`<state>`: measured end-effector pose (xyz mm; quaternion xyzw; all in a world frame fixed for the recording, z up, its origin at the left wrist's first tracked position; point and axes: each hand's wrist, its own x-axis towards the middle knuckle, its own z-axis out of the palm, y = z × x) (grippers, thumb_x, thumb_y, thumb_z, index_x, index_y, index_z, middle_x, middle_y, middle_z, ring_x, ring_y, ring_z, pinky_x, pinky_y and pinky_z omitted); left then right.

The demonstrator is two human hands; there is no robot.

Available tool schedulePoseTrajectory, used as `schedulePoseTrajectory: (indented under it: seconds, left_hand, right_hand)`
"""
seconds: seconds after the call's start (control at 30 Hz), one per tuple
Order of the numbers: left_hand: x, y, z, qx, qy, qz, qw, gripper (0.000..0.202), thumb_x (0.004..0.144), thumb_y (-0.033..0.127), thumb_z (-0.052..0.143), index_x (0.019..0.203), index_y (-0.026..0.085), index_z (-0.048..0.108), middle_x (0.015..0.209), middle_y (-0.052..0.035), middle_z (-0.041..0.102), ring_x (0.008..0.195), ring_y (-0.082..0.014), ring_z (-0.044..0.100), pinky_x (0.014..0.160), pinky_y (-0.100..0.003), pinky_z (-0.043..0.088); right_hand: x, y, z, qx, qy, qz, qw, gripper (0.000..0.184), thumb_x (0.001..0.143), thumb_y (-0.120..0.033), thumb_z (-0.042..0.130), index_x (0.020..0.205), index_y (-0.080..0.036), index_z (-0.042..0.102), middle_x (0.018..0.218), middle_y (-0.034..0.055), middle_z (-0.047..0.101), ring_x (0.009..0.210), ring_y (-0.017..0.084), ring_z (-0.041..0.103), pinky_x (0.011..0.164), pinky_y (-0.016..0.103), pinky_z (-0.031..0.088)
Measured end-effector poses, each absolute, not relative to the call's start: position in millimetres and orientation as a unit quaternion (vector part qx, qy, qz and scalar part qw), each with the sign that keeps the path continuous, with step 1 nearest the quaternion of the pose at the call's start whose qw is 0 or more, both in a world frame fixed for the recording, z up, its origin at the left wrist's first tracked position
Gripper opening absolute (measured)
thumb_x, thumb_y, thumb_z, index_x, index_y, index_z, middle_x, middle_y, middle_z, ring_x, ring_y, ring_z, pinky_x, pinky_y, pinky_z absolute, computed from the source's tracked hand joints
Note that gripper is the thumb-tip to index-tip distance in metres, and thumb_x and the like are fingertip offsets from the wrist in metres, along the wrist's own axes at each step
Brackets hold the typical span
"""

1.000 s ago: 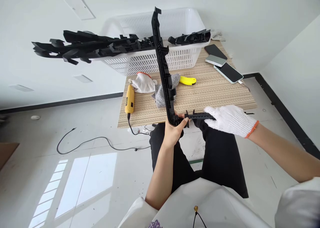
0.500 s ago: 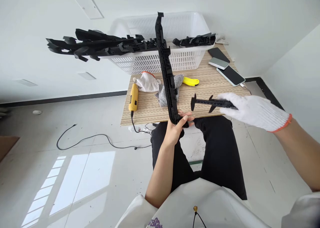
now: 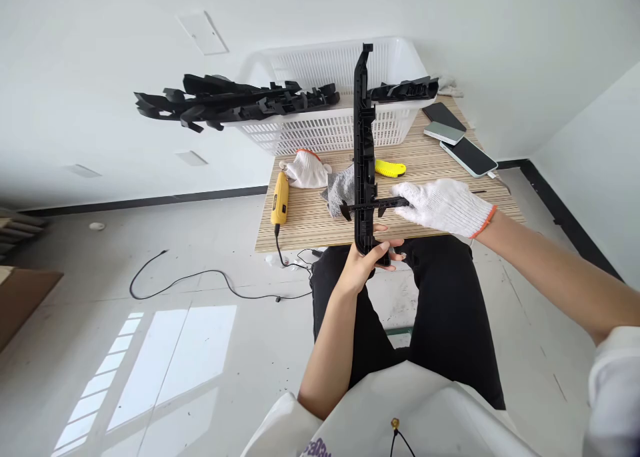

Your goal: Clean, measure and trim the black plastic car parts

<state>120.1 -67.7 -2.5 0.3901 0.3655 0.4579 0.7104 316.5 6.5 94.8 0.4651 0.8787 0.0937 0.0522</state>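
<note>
A long black moulded plastic part [image 3: 364,143] stands nearly upright in view above the table. My bare left hand [image 3: 369,260] is closed around its lower, bent end. My right hand [image 3: 440,205], in a white knit glove with an orange cuff, grips a black vernier caliper [image 3: 383,205]. The caliper lies level across the lower stretch of the plastic part, its jaws on either side of it. Whether the jaws touch the part I cannot tell. Behind the part a grey cloth [image 3: 341,189] rests on the table, partly hidden.
A white plastic basket [image 3: 320,133] at the back carries several similar black parts [image 3: 235,100] across its rim. On the striped table [image 3: 320,233] lie a yellow corded tool [image 3: 281,198], a white glove [image 3: 306,170], a yellow-handled cutter [image 3: 390,169] and phones [image 3: 469,156]. A cable [image 3: 220,275] trails over the floor.
My right hand has moved left with the caliper, whose jaws now straddle the plastic part instead of being off to its right. The part now looks more upright; my view has shifted slightly.
</note>
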Motion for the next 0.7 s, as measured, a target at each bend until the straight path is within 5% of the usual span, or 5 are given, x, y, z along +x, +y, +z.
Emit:
schedulePoseTrajectory:
  seconds: [0.4, 0.57, 0.7]
  left_hand:
    - [119, -69, -1, 0.386, 0.363, 0.456, 0.715, 0.064, 0.084, 0.049, 0.078, 0.134, 0.019, 0.053, 0.11, -0.0149, 0.078, 0.089, -0.0274, 0.079, 0.061, -0.027, 0.061]
    - [120, -68, -1, 0.387, 0.365, 0.455, 0.714, 0.064, 0.082, 0.048, 0.08, 0.133, 0.018, 0.055, 0.112, -0.0159, 0.077, 0.094, -0.0307, 0.078, 0.064, -0.03, 0.062]
    - [120, -68, 0, 0.389, 0.367, 0.453, 0.714, 0.062, 0.083, 0.049, 0.079, 0.132, 0.018, 0.057, 0.114, -0.0162, 0.077, 0.095, -0.0312, 0.078, 0.065, -0.03, 0.062]
  right_hand:
    - [318, -9, 98, 0.464, 0.868, 0.15, 0.091, 0.056, 0.105, -0.038, 0.021, 0.153, -0.011, 0.033, 0.087, 0.0139, 0.073, 0.072, 0.027, 0.07, 0.055, 0.029, 0.016]
    - [317, -13, 96, 0.458, 0.869, 0.166, 0.083, 0.054, 0.107, -0.04, 0.012, 0.126, -0.011, 0.053, 0.064, 0.0083, 0.063, 0.058, 0.023, 0.063, 0.053, 0.029, 0.013]
    - [318, -13, 96, 0.439, 0.879, 0.165, 0.091, 0.048, 0.107, -0.034, 0.014, 0.103, -0.01, 0.056, 0.067, 0.011, 0.063, 0.058, 0.02, 0.06, 0.053, 0.03, 0.015]
